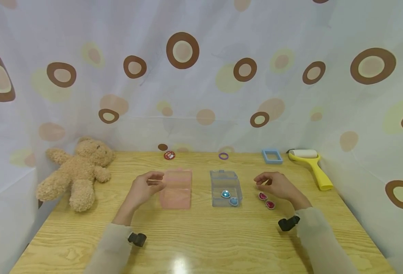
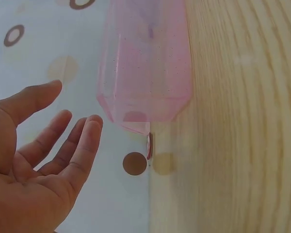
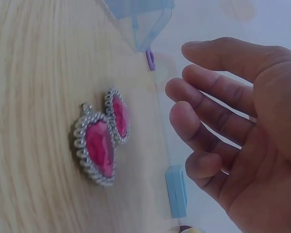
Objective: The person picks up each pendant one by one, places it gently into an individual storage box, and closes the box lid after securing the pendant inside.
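Note:
My left hand [image 1: 147, 186] hovers at the left side of an opened pink plastic box [image 1: 176, 198], its fingers loosely bent around nothing. The left wrist view shows a gap between that hand [image 2: 53, 155] and the box [image 2: 145, 73]. On the right, my right hand [image 1: 276, 185] hangs above two pink heart gems with silver beaded rims [image 1: 270, 205], apart from them and holding nothing. Both heart gems [image 3: 100, 148] lie on the table in the right wrist view. Between the hands stands an opened clear bluish box [image 1: 216, 201] with two blue gems [image 1: 225, 194] in it.
A teddy bear [image 1: 81, 171] lies at the left. Along the back of the wooden table [image 1: 201, 239] are a red round badge [image 1: 169, 155], a purple ring [image 1: 223, 153], a blue square frame [image 1: 272, 161] and a yellow-handled lint roller [image 1: 319, 173]. A patterned curtain hangs behind.

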`<act>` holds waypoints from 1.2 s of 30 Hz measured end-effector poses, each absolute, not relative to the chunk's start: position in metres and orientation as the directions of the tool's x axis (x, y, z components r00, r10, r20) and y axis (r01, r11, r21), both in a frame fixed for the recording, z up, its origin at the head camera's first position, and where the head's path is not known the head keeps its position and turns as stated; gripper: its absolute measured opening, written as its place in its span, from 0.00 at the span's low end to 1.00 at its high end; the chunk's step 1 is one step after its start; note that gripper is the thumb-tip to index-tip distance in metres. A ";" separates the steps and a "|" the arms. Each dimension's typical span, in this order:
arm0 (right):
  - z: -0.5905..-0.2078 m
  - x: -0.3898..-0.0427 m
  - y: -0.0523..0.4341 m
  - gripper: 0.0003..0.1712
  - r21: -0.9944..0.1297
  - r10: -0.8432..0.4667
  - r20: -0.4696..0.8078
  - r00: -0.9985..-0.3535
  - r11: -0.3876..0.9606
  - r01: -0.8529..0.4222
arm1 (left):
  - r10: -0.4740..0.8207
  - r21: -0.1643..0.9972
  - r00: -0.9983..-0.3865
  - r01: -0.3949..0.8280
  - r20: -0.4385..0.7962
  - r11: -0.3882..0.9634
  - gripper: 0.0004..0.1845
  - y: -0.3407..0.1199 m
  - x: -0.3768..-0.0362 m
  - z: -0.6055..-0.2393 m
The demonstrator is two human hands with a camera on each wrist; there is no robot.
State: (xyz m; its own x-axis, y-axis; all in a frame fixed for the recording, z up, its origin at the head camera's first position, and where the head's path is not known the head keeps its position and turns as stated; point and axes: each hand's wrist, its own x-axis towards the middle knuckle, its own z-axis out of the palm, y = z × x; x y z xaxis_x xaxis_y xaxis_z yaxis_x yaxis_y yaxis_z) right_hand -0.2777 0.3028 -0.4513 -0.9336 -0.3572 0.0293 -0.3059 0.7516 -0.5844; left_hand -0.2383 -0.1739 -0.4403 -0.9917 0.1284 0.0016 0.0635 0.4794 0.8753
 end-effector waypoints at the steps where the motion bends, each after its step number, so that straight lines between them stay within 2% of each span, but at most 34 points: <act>1: -0.453 -0.278 0.304 0.15 -0.584 -0.357 0.027 -0.934 0.752 -0.304 | 0.135 0.878 -0.991 0.054 -0.012 0.476 0.22 -0.175 -0.238 -0.441; 16: -0.467 -0.271 0.318 0.15 -0.596 -0.336 -0.092 -0.937 0.772 -0.218 | 0.232 0.890 -0.967 0.012 -0.106 0.456 0.30 -0.181 -0.236 -0.450; 30: -0.476 -0.273 0.323 0.22 -0.592 -0.308 -0.154 -0.939 0.789 -0.162 | 0.276 0.887 -0.954 0.027 -0.115 0.462 0.34 -0.183 -0.238 -0.457; 36: -0.476 -0.272 0.321 0.20 -0.590 -0.312 -0.149 -0.938 0.789 -0.168 | 0.290 0.890 -0.951 0.035 -0.111 0.455 0.34 -0.183 -0.237 -0.458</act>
